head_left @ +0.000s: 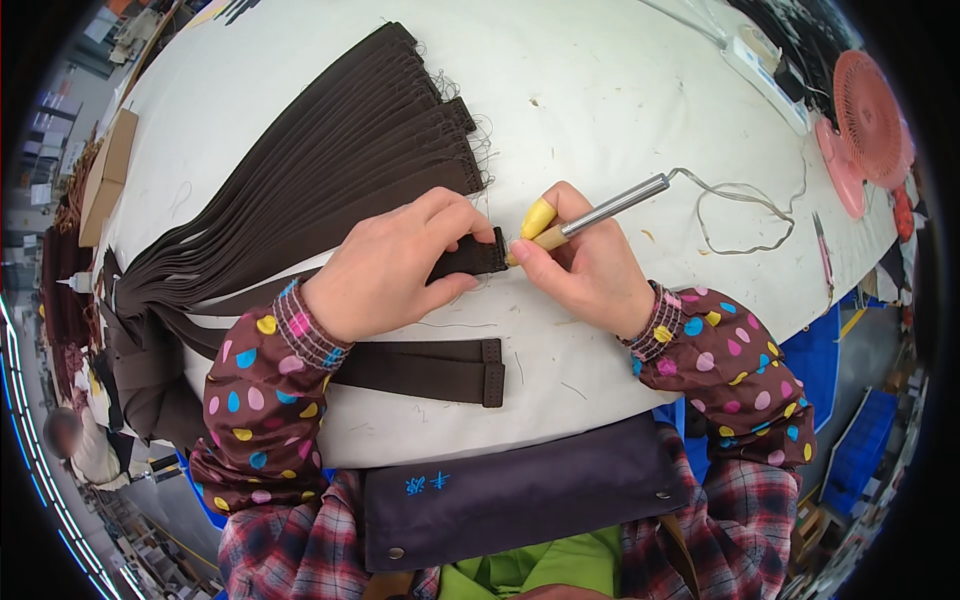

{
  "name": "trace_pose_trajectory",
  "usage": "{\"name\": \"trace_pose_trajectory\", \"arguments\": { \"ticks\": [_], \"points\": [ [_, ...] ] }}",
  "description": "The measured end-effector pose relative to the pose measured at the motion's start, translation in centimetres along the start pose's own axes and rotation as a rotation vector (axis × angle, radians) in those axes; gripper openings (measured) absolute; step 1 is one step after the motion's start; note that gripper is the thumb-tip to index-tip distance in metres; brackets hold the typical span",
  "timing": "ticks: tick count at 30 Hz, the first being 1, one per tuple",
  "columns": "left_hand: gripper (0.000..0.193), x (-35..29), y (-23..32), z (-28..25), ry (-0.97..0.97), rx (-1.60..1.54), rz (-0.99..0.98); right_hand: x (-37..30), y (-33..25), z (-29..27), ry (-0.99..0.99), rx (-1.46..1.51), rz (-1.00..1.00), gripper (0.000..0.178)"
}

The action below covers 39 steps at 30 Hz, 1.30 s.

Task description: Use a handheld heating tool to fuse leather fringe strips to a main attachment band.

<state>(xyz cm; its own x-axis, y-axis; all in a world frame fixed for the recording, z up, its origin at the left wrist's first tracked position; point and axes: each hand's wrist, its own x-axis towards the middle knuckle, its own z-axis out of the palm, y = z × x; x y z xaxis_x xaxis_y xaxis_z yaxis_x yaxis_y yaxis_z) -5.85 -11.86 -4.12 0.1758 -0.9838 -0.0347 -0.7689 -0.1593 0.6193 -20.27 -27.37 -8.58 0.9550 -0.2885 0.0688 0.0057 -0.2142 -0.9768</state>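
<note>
My left hand (395,262) presses and pinches the end of a dark brown fabric strap (470,262) on the white table. The strap's stitched tip points right, toward my right hand (590,265). That hand is closed round a corded pen-shaped tool (620,206), much like a soldering iron, with a tan lower part and a metal tube. Its working tip is close to the strap's end; whether they touch is hard to see. A yellow cover (537,218) sits on one right finger. Nearer me lie finished-looking strap ends (430,370), side by side, below my left hand.
A fanned stack of dark brown straps (350,130) with loose threads spreads across the left of the table (600,110), bunched at its left edge. The tool's cord (745,195) loops rightward. A power strip (765,75), pink fan (868,120) and slim pointed tool (823,250) lie right.
</note>
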Motion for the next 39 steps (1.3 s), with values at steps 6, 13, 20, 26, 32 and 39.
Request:
{"name": "trace_pose_trajectory", "arguments": {
  "ticks": [6, 13, 20, 26, 32, 39],
  "points": [
    [0.022, 0.5, -0.2, 0.1, -0.055, 0.199, 0.035, 0.0, 0.2, 0.0, -0.012, -0.025, 0.005, 0.024],
    [0.012, 0.5, -0.4, 0.6, 0.043, 0.179, 0.047, 0.1, 0.0, 0.1, -0.019, -0.019, 0.005, 0.024],
    [0.013, 0.3, -0.2, 1.0, 0.105, 0.188, 0.051, 0.1, 0.0, 0.1, -0.028, -0.046, 0.002, 0.024],
    [0.013, 0.4, -0.3, 1.2, 0.125, 0.208, 0.066, 0.1, 0.1, 0.0, -0.025, -0.045, -0.002, 0.025],
    [0.013, 0.4, -0.3, 1.2, 0.134, 0.216, 0.074, 0.2, 0.2, 0.1, -0.026, -0.053, -0.007, 0.025],
    [0.012, 0.5, -0.4, 1.2, 0.151, 0.172, 0.067, 0.2, 0.0, 0.0, -0.005, -0.062, -0.019, 0.025]
  ]
}}
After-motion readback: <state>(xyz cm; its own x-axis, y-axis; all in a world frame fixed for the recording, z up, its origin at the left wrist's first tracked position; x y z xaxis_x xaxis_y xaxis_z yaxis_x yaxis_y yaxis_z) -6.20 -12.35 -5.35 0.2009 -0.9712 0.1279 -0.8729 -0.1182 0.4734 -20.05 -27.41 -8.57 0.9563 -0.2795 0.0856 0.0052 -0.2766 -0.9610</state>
